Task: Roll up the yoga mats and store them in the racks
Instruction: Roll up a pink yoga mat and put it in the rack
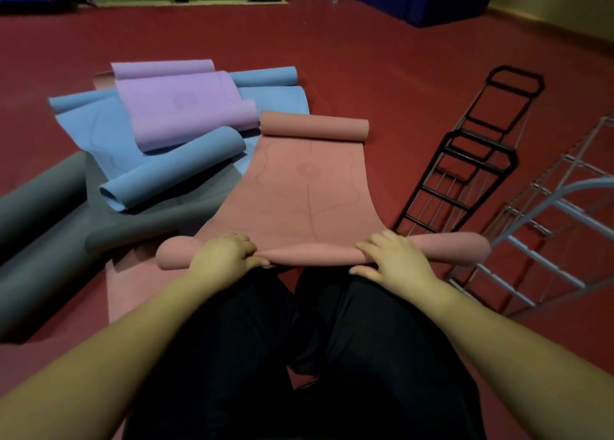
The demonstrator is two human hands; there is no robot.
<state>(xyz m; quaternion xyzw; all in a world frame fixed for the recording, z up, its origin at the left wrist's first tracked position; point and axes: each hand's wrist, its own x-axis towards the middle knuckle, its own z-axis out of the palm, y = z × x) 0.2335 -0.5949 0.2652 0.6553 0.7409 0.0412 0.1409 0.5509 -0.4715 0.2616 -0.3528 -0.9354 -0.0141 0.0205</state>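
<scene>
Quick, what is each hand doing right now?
Left hand: grips the rolled end of the pink mat.
Right hand: grips the same roll.

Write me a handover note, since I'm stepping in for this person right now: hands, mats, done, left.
Left hand and right hand both grip the started roll at the near end of the pink mat; its far end is curled too.
Purple mat, blue mats and grey mats lie piled to the left, loosely curled.
Black rack and silver rack stand on the right, no mats seen in them.
Left: finish this roll, rack it, then the others.
</scene>
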